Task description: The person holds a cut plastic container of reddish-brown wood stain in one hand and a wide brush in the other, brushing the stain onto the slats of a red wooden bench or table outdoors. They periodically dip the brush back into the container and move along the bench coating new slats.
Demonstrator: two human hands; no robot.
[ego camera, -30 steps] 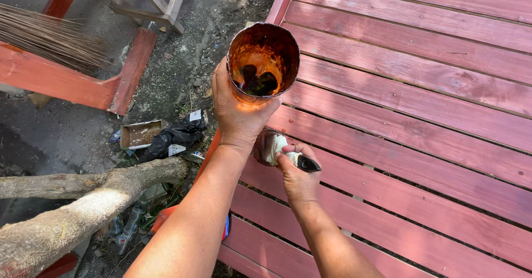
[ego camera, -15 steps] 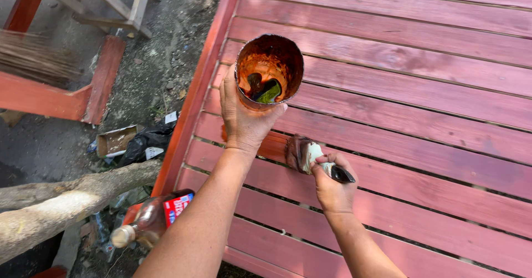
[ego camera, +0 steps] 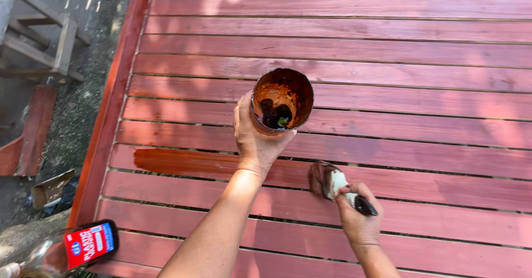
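My left hand (ego camera: pixel 256 139) holds up a cut-open can (ego camera: pixel 281 101) whose inside is coated with brown-orange stain. My right hand (ego camera: pixel 359 218) grips a paintbrush (ego camera: pixel 331 180) by its dark handle, the bristles pressed flat on a slat of the red slatted wooden surface (ego camera: pixel 388 51). A darker wet streak (ego camera: pixel 188 161) runs along that same slat to the left of the brush, under my left forearm.
A clear glass bottle with a red label (ego camera: pixel 72 247) lies at the lower left by the surface's edge. Left of the surface is dirt ground with a wooden frame (ego camera: pixel 50 45), a red plank (ego camera: pixel 33 128) and scraps of litter (ego camera: pixel 52 189).
The view has shifted right over the slats. Both hands moved right along the surface, the brush dragging along the slat and leaving a wet streak behind it.
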